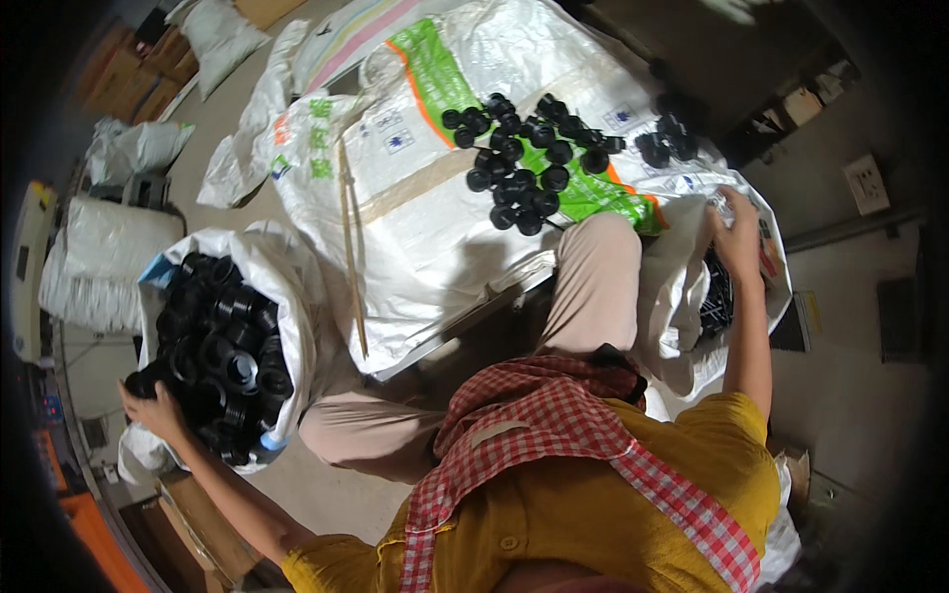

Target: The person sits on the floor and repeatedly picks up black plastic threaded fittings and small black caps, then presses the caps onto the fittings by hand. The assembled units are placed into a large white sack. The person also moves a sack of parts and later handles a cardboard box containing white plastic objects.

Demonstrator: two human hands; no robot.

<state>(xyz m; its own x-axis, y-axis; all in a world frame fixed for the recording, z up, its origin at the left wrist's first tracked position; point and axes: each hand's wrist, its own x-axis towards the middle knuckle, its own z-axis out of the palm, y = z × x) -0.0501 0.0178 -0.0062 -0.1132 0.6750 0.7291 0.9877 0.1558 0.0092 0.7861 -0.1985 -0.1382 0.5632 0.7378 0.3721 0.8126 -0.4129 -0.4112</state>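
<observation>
At the left, a white sack (301, 296) stands full of black threaded plastic rings (237, 371). My left hand (156, 413) is at its outer side, with thumb and fingers closed around a black plastic ring (148, 380). On the right, another white sack (682, 296) holds thin black plastic pieces (716, 301). My right hand (734, 235) is at the far part of that sack's mouth, fingers bent against the white rim. Between the sacks, several black plastic caps (524, 188) lie in loose clusters on a work surface covered with white woven sacking (425, 247).
A thin wooden stick (351, 257) lies across the left part of the sacking. More black caps (667, 141) sit near its right edge. Cardboard boxes (133, 74) and stuffed white bags (109, 252) stand at the left. A socket plate (867, 185) is on the right wall.
</observation>
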